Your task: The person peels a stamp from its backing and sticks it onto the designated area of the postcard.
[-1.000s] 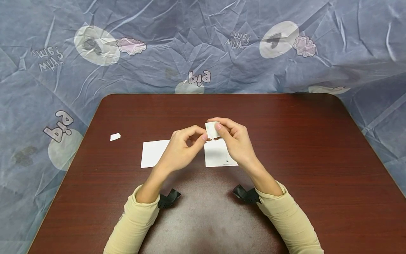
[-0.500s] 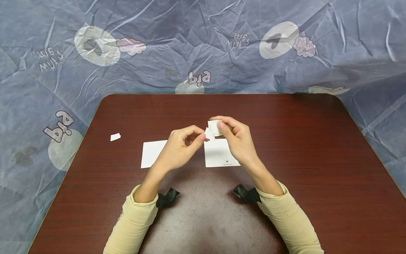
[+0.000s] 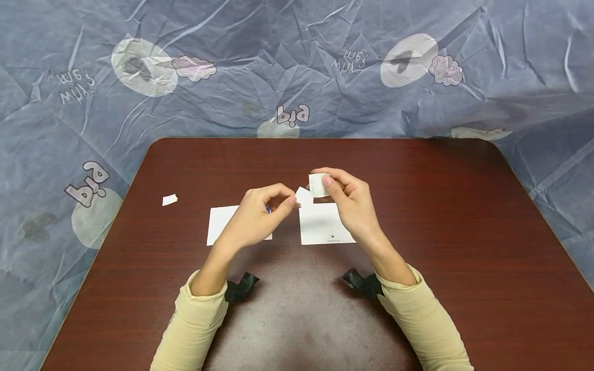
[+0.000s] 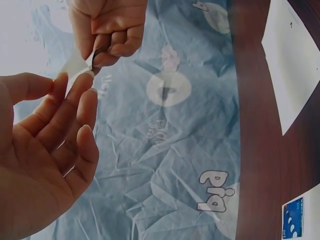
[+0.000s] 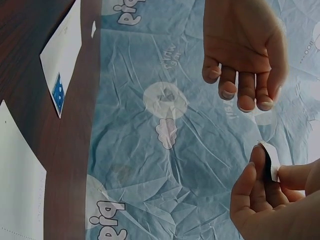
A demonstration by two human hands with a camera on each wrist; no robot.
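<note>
My left hand point(image 3: 255, 216) pinches a small white paper scrap point(image 3: 303, 197) between thumb and fingertips. Beside it, the thumb and fingers of my right hand point(image 3: 353, 203) grip a small, off-white square point(image 3: 318, 185); in the right wrist view this square piece point(image 5: 270, 162) shows a dark side. The scrap and the square overlap at their edges in the head view. Below the hands lie two white cards: the left card point(image 3: 219, 226), partly covered by my left hand, and the right card point(image 3: 320, 226), bearing a small dark print. A blue stamp-like picture point(image 4: 293, 219) sits on the left card's corner.
A torn white scrap point(image 3: 169, 200) lies on the brown table point(image 3: 417, 180) at the left. Black straps or mounts point(image 3: 242, 287) project from both wrists. A creased blue patterned cloth point(image 3: 297, 67) hangs behind the table's far edge.
The hands have moved slightly apart, the right one right and upward, the left one left. The white scrap has come away from beside the square and now shows in the left fingertips.
</note>
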